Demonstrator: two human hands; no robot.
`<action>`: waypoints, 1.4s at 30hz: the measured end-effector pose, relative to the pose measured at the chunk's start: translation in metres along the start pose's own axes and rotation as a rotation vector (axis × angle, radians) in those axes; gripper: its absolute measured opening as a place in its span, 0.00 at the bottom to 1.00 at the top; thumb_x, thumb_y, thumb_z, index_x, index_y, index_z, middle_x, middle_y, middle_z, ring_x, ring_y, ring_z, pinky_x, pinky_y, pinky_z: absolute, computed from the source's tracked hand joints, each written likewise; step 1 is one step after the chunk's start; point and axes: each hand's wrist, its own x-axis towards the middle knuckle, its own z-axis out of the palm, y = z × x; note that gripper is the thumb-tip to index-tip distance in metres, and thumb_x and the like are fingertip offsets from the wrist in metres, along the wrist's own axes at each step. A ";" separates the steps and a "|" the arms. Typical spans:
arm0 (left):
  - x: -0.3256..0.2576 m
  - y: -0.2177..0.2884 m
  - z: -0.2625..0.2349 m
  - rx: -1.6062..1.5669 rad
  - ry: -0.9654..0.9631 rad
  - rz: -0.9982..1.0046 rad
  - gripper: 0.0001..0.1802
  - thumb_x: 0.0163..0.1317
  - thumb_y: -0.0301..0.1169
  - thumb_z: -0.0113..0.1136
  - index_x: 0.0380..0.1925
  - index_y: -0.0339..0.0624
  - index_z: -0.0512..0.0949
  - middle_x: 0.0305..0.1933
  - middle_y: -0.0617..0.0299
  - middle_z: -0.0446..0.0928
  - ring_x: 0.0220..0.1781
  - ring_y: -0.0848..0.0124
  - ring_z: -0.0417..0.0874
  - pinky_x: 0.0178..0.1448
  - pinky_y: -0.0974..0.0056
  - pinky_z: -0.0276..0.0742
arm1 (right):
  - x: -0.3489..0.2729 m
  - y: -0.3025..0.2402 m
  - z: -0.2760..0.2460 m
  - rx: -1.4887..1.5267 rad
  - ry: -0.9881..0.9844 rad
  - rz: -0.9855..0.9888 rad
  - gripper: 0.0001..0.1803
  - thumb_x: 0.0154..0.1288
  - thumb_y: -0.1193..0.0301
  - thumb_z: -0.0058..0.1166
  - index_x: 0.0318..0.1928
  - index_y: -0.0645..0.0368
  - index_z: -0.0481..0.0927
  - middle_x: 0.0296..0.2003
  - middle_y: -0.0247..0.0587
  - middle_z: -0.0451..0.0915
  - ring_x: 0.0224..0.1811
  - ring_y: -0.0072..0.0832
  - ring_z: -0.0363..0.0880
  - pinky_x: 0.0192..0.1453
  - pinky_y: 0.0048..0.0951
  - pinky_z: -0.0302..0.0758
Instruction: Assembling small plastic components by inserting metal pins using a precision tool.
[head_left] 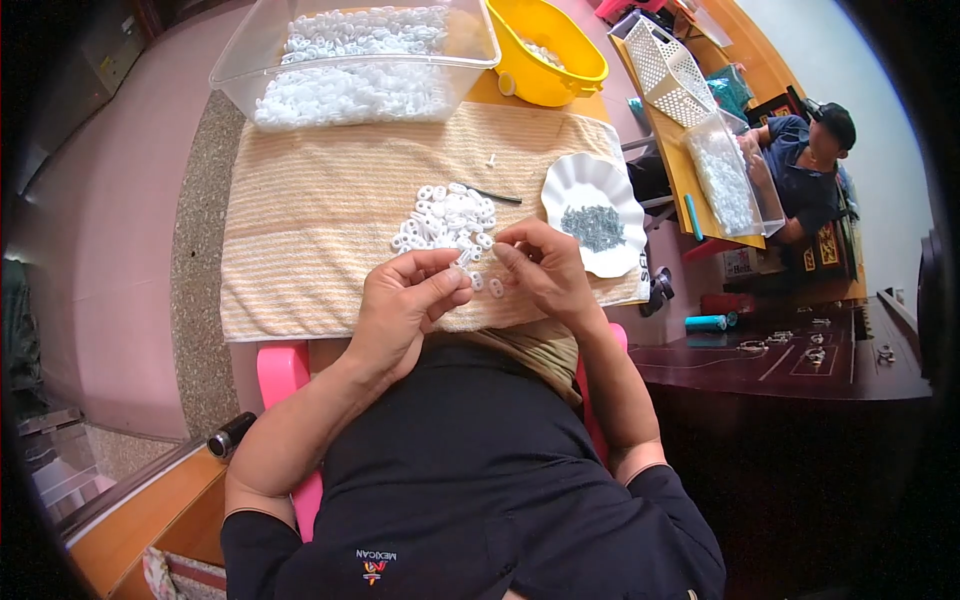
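Striped towel (320,230) on table, both hands pinching one small white piece (466,258), its axis too small to tell

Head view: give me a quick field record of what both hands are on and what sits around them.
left hand: pinching a small white plastic piece between thumb and fingers
right hand: fingertips meeting the left hand's at that piece
pile of white rings: just beyond the hands, on the striped towel
white scalloped dish: right of the pile, holds small grey parts
clear bin: far edge, full of white pieces
yellow tub: right of the bin
another person: seated far right
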 end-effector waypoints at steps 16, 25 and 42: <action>0.001 0.003 -0.001 -0.033 0.017 0.022 0.11 0.62 0.20 0.59 0.45 0.31 0.76 0.38 0.58 0.79 0.38 0.73 0.82 0.47 0.71 0.83 | 0.008 -0.009 0.006 -0.642 -0.003 -0.141 0.10 0.60 0.68 0.59 0.40 0.60 0.81 0.36 0.45 0.79 0.36 0.44 0.80 0.39 0.37 0.75; 0.001 0.001 -0.001 -0.032 0.009 0.009 0.10 0.62 0.20 0.60 0.44 0.32 0.77 0.37 0.59 0.79 0.38 0.73 0.83 0.47 0.71 0.83 | 0.009 -0.014 0.006 -0.642 -0.026 -0.095 0.08 0.59 0.69 0.58 0.36 0.60 0.78 0.36 0.45 0.79 0.37 0.45 0.79 0.41 0.39 0.74; 0.000 0.000 0.001 -0.020 0.016 -0.015 0.10 0.62 0.21 0.61 0.43 0.33 0.77 0.37 0.59 0.80 0.37 0.74 0.83 0.45 0.72 0.83 | 0.008 0.002 -0.003 -0.304 -0.064 -0.184 0.16 0.59 0.78 0.59 0.49 0.62 0.79 0.27 0.37 0.76 0.25 0.20 0.72 0.31 0.22 0.70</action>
